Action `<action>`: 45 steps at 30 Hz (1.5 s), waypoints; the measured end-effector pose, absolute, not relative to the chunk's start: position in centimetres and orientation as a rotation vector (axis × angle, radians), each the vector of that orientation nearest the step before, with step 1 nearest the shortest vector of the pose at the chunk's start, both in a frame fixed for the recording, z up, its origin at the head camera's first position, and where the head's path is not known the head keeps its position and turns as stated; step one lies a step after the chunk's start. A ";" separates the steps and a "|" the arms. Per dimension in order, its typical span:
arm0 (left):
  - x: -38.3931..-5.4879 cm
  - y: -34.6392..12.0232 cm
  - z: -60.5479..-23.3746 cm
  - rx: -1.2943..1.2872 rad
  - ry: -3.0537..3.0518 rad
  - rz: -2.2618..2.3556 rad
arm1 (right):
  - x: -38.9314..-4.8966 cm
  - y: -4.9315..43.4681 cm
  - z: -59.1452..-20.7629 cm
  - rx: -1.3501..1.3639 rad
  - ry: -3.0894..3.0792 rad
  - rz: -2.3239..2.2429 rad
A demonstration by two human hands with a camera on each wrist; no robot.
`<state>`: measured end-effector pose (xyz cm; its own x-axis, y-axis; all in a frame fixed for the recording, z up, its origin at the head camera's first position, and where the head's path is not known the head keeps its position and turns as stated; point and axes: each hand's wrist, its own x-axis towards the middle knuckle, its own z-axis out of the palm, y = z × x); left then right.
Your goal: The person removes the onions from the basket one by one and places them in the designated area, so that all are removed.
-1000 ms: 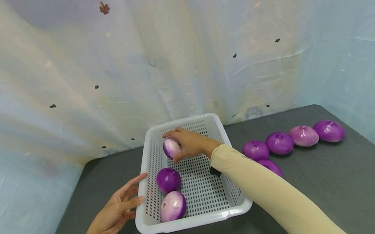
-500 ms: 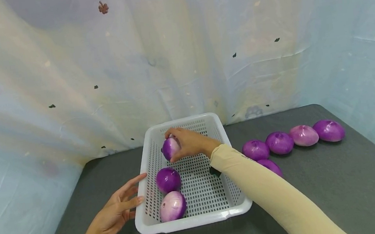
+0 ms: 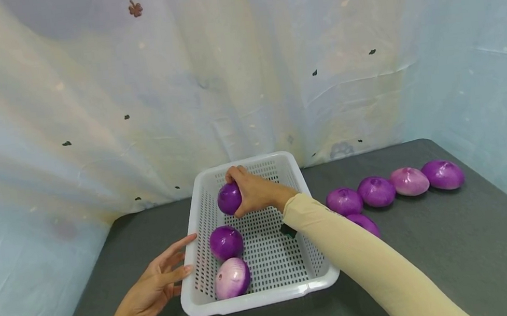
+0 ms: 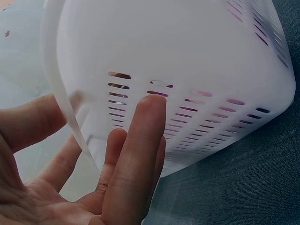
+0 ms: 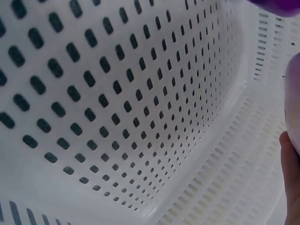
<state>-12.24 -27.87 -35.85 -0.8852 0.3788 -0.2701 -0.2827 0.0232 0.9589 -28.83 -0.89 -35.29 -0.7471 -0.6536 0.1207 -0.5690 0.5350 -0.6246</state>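
Beside the white basket [image 3: 262,301], I see the left hand [image 3: 157,281], fingers spread; beyond two red onions [image 3: 226,243], the right hand [image 3: 259,191] clamps its fingers on a third red onion [image 3: 228,199] inside. I judge this placing; next calls for settling it, then letting go.

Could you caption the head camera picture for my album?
Right hand grips a purple onion inside a white basket, left hand touching the basket's side.

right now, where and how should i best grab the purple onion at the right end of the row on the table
I'd probably grip the purple onion round its widest part, coming from above and the right: its sides bulge smoothly, its right side is open, and the pink onion sits close on its left.
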 end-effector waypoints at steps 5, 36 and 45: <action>-12.2 -28.0 -35.8 0.105 1.845 1.913 | -28.8 -1.1 -35.2 -1.026 2.623 -0.999; -12.5 -27.3 -36.0 0.134 1.819 1.917 | -21.6 6.2 -27.6 -0.921 2.788 -0.925; -12.7 -27.6 -36.1 0.163 1.805 1.925 | -17.3 11.0 -28.1 -0.677 2.910 -0.916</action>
